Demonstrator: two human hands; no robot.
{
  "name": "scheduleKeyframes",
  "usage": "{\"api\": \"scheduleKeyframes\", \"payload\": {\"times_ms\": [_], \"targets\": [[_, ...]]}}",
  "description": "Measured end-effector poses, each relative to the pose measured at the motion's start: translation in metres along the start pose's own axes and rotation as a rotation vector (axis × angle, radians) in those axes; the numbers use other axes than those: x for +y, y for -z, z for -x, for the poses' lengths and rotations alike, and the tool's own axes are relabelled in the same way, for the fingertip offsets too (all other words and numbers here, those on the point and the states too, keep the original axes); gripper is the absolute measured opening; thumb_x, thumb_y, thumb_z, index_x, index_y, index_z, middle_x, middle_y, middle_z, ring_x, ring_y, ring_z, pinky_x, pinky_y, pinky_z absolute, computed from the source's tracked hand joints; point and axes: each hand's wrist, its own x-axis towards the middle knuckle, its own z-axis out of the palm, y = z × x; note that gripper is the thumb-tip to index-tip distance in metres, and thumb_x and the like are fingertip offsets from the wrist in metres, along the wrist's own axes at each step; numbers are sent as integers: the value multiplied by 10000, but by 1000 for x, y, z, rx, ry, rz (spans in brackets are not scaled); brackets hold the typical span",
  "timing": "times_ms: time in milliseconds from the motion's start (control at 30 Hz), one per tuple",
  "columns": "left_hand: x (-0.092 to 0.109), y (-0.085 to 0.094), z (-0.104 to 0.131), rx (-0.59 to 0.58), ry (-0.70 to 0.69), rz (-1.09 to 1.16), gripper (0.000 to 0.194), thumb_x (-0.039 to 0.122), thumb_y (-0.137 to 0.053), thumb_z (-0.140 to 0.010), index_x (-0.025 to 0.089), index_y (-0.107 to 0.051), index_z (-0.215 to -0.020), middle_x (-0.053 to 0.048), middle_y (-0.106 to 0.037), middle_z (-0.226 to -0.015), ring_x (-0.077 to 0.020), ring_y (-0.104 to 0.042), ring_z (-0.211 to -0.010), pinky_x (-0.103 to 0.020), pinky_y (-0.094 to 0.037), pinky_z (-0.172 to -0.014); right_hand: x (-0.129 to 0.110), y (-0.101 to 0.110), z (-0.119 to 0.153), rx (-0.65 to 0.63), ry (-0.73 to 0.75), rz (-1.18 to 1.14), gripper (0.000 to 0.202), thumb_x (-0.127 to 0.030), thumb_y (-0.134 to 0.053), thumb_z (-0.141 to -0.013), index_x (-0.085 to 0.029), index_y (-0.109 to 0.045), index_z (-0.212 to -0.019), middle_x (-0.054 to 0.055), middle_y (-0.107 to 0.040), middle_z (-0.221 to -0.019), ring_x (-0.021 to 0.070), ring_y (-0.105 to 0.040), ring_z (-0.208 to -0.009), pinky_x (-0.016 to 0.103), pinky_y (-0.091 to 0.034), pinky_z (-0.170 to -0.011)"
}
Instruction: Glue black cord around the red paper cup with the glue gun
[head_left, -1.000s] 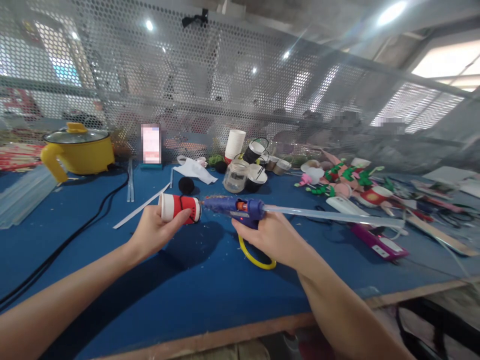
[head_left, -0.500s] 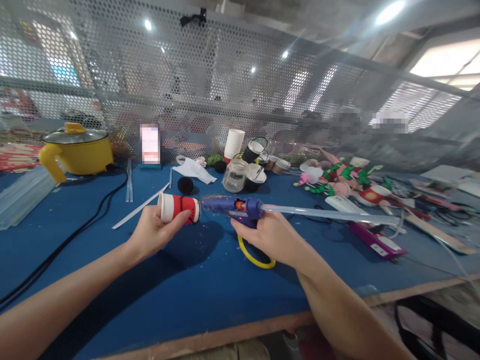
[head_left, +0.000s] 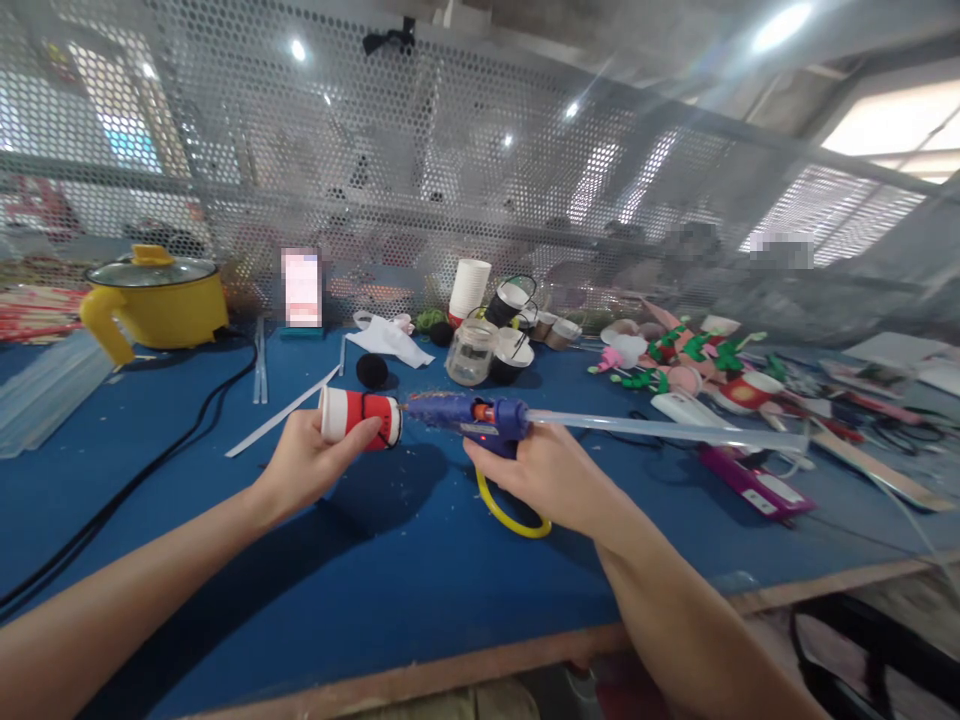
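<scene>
My left hand (head_left: 304, 465) is closed round a small red and white paper cup (head_left: 345, 415), tipped on its side with its base facing right. Black cord crosses the cup's red band. In my right hand (head_left: 551, 470) is a blue glue gun (head_left: 465, 410), its nozzle at the cup's base; whether it touches, I cannot tell. A long clear glue stick (head_left: 667, 430) sticks out of the gun's back. Below that hand shows a yellow ring (head_left: 517, 520), partly hidden. Just behind the cup lies a black round pad (head_left: 371, 370).
Behind my hands stand a glass jar (head_left: 471, 355) and stacked white cups (head_left: 470, 288). A yellow electric pot (head_left: 161, 305) and black cable (head_left: 172, 435) are at left. A purple power strip (head_left: 754, 485) and green and pink craft pieces (head_left: 675, 360) occupy the right.
Almost nothing differs. Both hands keep the same hold on the cup and the glue gun, and the whole view has shifted very slightly.
</scene>
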Motion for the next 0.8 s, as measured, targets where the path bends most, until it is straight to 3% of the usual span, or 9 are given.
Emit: {"api": "scheduleKeyframes", "payload": {"times_ms": [333,500,800], "targets": [[4,0,-4,23,77,113,256,304,-603,-626,150,-511,-443,71,-366,-362,-53,-289,-345,-178,-242,-320,-1,-1,1,42,75,21,218,-224,-458,-722,-197,-347,-536,-35,-387,-472,94,-386,-426,224,-319,-445],[7,0,-5,48,145,155,251,292,-620,-607,157,-507,-429,77,-361,-326,-65,-341,-334,-180,-266,-325,-1,0,3,5,98,50,142,-212,-441,-735,-181,-458,-598,-9,-452,-527,112,-431,-469,237,-343,-476],[-10,1,-10,46,167,216,267,380,-630,-622,122,-579,-578,21,-527,-469,-101,-455,-429,-207,-348,-397,-5,-1,6,-11,108,41,81,-188,-453,-721,-189,-506,-661,14,-529,-593,131,-474,-523,233,-367,-503]]}}
